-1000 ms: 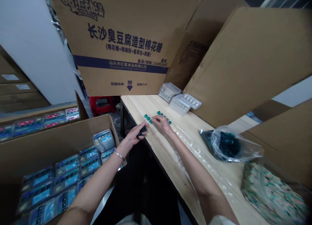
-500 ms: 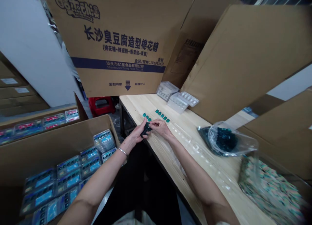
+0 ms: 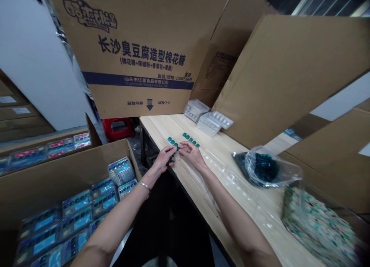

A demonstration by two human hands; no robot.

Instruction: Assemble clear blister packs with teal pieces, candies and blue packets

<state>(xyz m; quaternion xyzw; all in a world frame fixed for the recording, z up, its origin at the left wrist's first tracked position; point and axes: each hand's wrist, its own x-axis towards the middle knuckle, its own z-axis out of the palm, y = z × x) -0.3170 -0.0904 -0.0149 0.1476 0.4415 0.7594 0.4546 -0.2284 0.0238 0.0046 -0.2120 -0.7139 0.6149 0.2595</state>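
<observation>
My left hand is curled at the table's near edge, closed around dark teal packets that show below its fingers. The tip of this hand reaches the end of a short row of small teal packets. Close to the same row is my right hand, its fingers bent and apart, with nothing plainly held. A second row of teal packets lies just beyond it. Clear plastic trays run along the table beside my right forearm.
A clear bag of dark teal packets lies on the wooden table. Clear trays stand at the back against cardboard. A bag of multicoloured packets sits at right. On the left, a carton holds blue packages; a red stool stands behind.
My right hand's fingers have spread from a pinch beside the left hand. The left hand has turned over more and moved slightly left, hiding most of its packets. The view has shifted slightly.
</observation>
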